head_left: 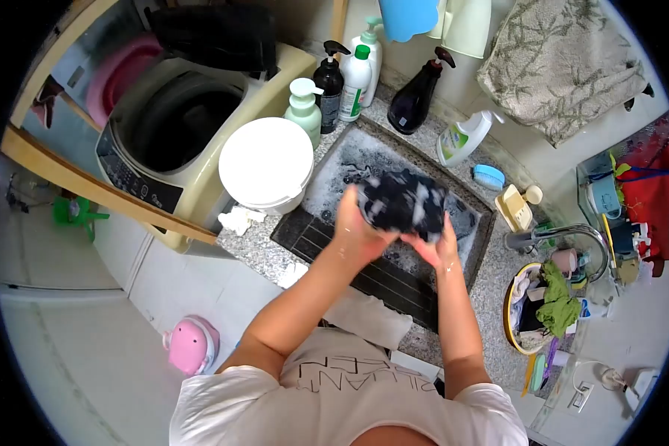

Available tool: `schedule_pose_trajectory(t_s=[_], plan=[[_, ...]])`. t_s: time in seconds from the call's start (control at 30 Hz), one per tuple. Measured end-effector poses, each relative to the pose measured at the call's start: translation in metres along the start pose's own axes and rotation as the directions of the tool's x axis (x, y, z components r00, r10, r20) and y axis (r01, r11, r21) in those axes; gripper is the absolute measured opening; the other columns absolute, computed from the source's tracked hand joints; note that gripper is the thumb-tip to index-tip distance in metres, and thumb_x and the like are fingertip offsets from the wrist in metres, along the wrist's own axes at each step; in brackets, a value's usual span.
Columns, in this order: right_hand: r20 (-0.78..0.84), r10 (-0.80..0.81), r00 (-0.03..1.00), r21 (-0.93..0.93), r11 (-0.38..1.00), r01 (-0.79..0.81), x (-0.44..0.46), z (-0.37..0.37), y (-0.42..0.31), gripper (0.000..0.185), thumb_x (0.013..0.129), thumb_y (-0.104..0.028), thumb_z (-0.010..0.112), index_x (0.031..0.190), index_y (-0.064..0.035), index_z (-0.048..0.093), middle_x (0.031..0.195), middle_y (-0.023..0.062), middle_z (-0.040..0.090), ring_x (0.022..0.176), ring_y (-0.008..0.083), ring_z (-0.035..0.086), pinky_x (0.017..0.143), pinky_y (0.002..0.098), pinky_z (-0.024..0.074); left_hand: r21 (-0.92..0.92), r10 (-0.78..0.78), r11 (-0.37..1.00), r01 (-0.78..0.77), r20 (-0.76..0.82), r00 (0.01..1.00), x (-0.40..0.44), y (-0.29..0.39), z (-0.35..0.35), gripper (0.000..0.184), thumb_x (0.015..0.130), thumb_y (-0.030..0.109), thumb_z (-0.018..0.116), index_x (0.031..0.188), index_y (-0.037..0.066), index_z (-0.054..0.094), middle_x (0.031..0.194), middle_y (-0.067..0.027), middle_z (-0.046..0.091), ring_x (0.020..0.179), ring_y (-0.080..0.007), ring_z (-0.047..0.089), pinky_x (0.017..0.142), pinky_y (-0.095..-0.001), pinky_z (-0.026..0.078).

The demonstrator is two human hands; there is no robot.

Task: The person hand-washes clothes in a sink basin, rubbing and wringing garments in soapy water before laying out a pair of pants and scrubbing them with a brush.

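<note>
A dark, wet garment [403,202], bunched up and flecked with foam, is held above the sink between both hands. My left hand [358,223] grips its left side, fingers curled beneath it. On the opposite side my right hand [437,241] is closed on the lower right edge of the cloth. Under them, the sink [334,167] holds sudsy water. A black ribbed washboard [327,249] slopes along the sink's near side, below my wrists. The garment's exact kind cannot be made out.
Left of the sink stand a white bucket [266,163] and an open washing machine [175,123]. Several pump bottles line the back, including a dark one [416,97]. A blue brush [488,176], soap dish [514,208], faucet [557,234] and basin of cloths [511,312] sit right.
</note>
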State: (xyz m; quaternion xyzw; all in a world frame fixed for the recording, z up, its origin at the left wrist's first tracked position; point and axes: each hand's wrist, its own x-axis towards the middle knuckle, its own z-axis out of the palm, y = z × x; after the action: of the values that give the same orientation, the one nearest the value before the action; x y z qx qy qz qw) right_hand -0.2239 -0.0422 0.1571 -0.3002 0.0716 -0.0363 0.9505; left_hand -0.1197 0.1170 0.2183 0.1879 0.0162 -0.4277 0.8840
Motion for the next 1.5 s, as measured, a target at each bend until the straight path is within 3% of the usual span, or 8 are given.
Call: schedule_pose_trajectory(t_s=[0.2, 0.33, 0.5, 0.87, 1.17, 1.27, 1.4, 1.5], plan=[[0.030, 0.035, 0.999, -0.131, 0.991, -0.031, 0.008, -0.004, 0.005, 0.034, 0.094, -0.024, 0.044, 0.123, -0.0046, 0.044, 0.117, 0.0194, 0.055, 0.106, 0.0326, 0.056, 0.088, 0.0439, 0.0479, -0.433, 0.442, 0.839, -0.329, 0.192, 0.876, -0.007, 0.170, 0.013, 0.026, 0.085, 0.020, 0.047, 0.101, 0.004, 0.060, 0.104, -0.0096, 0.062, 0.094, -0.0218, 0.059, 0.086, -0.0378, 0.049], [-0.150, 0.067, 0.987, -0.126, 0.988, -0.086, -0.003, -0.029, 0.017, 0.032, 0.093, -0.022, 0.046, 0.120, -0.0051, 0.046, 0.111, 0.0180, 0.059, 0.102, 0.0305, 0.059, 0.087, 0.0415, 0.0488, 0.120, 0.860, 0.510, -0.852, -0.082, 0.504, 0.000, 0.251, 0.020, 0.040, 0.091, 0.036, 0.038, 0.113, 0.006, 0.054, 0.118, -0.0098, 0.054, 0.109, -0.0266, 0.051, 0.094, -0.0464, 0.041], [-0.357, 0.114, 0.927, -0.312, 0.921, -0.234, 0.017, -0.046, 0.035, 0.031, 0.091, -0.018, 0.051, 0.119, -0.0063, 0.046, 0.106, 0.0148, 0.061, 0.092, 0.0250, 0.062, 0.083, 0.0380, 0.0506, 0.257, 0.748, 0.661, -0.705, -0.146, 0.647, -0.008, 0.262, -0.023, 0.061, 0.090, 0.033, 0.051, 0.138, 0.006, 0.027, 0.138, -0.0213, 0.027, 0.128, -0.0369, 0.031, 0.105, -0.0494, 0.032], [0.016, -0.264, 0.965, -0.837, -0.531, -0.131, 0.173, -0.087, 0.084, 0.089, 0.069, -0.022, 0.075, 0.141, -0.0174, 0.024, 0.143, 0.0177, 0.028, 0.128, 0.0338, 0.033, 0.102, 0.0468, 0.0303, 0.676, 0.502, 0.598, -0.431, 0.104, 0.859, -0.040, 0.077, 0.022, 0.061, 0.087, 0.029, 0.054, 0.136, 0.003, 0.028, 0.136, -0.0213, 0.036, 0.120, -0.0320, 0.046, 0.103, -0.0424, 0.036], [-0.329, -0.170, 0.929, -0.844, -0.389, -0.370, 0.131, -0.127, 0.111, 0.059, 0.068, -0.015, 0.071, 0.122, -0.0135, 0.048, 0.100, 0.0127, 0.061, 0.086, 0.0287, 0.062, 0.079, 0.0353, 0.0477, 0.613, 0.166, 0.790, 0.001, -0.217, 0.962, -0.015, 0.037, -0.071, 0.037, 0.091, 0.011, 0.049, 0.125, 0.002, 0.040, 0.126, -0.0169, 0.044, 0.108, -0.0264, 0.053, 0.096, -0.0409, 0.045], [-0.358, -0.244, 0.901, -0.814, 0.555, -0.173, 0.107, -0.146, 0.107, 0.033, 0.072, -0.007, 0.068, 0.103, 0.0002, 0.057, 0.093, 0.0019, 0.059, 0.086, 0.0137, 0.055, 0.078, 0.0278, 0.0436, 0.408, 0.034, 0.899, 0.163, -0.433, 0.901, 0.008, 0.024, -0.113, 0.048, 0.089, 0.024, 0.056, 0.129, 0.005, 0.036, 0.128, -0.0181, 0.038, 0.117, -0.0338, 0.044, 0.095, -0.0524, 0.043], [0.064, -0.444, 0.894, -0.966, 0.197, 0.167, 0.075, -0.042, 0.063, 0.035, 0.070, -0.007, 0.068, 0.101, 0.0005, 0.056, 0.095, 0.0064, 0.059, 0.091, 0.0183, 0.056, 0.078, 0.0284, 0.0438, 0.086, -0.348, 0.886, 0.455, -0.524, 0.777, 0.061, -0.005, -0.154, 0.089, 0.077, 0.050, 0.066, 0.143, 0.021, 0.014, 0.145, -0.0167, 0.006, 0.134, -0.0387, 0.007, 0.085, -0.0750, 0.032], [0.340, -0.442, 0.830, -0.935, -0.067, 0.348, 0.060, 0.028, 0.055, 0.034, 0.063, -0.005, 0.068, 0.096, -0.0015, 0.058, 0.090, 0.0127, 0.057, 0.086, 0.0279, 0.056, 0.076, 0.0335, 0.0446, 0.129, -0.351, 0.928, 0.349, -0.010, 0.936, 0.096, -0.026, -0.189, 0.046, 0.092, 0.038, 0.046, 0.129, 0.012, 0.042, 0.114, -0.0112, 0.048, 0.112, -0.0263, 0.044, 0.102, -0.0544, 0.031]])
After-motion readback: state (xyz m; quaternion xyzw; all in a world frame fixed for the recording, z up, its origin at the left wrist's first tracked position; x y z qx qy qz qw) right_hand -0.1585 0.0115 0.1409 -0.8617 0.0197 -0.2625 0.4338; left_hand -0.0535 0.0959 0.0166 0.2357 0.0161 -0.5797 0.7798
